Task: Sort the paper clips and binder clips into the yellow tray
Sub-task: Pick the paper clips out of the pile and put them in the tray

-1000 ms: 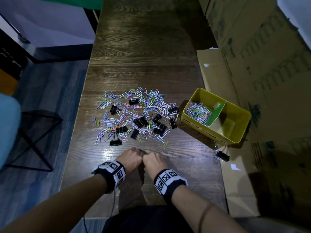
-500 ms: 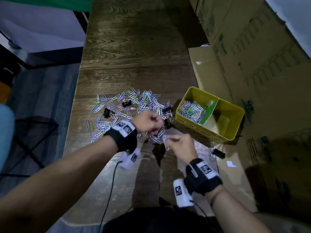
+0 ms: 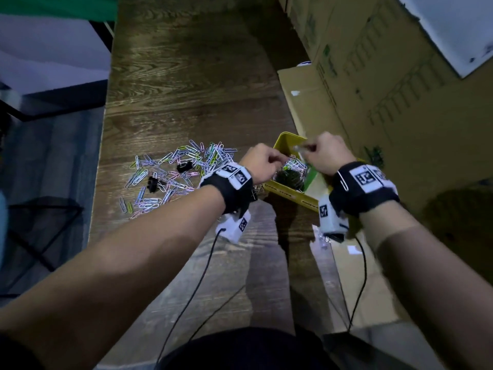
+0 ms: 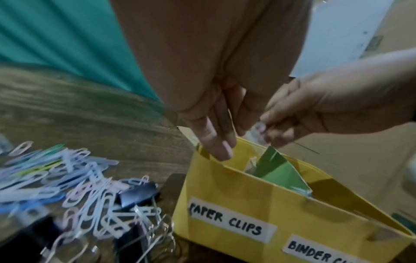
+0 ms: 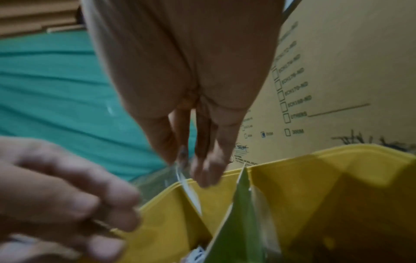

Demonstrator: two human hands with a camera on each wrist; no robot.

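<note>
Right hand (image 3: pixel 324 153) apparently pinches paper clip (image 3: pixel 300 148) over yellow tray (image 3: pixel 290 194).

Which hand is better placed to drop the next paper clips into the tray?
Right hand, probably: it pinches pale paper clips above the yellow tray. The left hand hovers over the same compartment; its load is unclear.

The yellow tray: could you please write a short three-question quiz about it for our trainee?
1. True or false: the right hand pinches a paper clip above the yellow tray.
2. Which label sits on the tray's front wall nearer the loose clip pile? A) PAPER CLIPS B) BINDER CLIPS C) STAPLES
3. Fill in: the divider inside the tray is coloured ____.

Key: 1 true; 2 A; 3 green.
</note>
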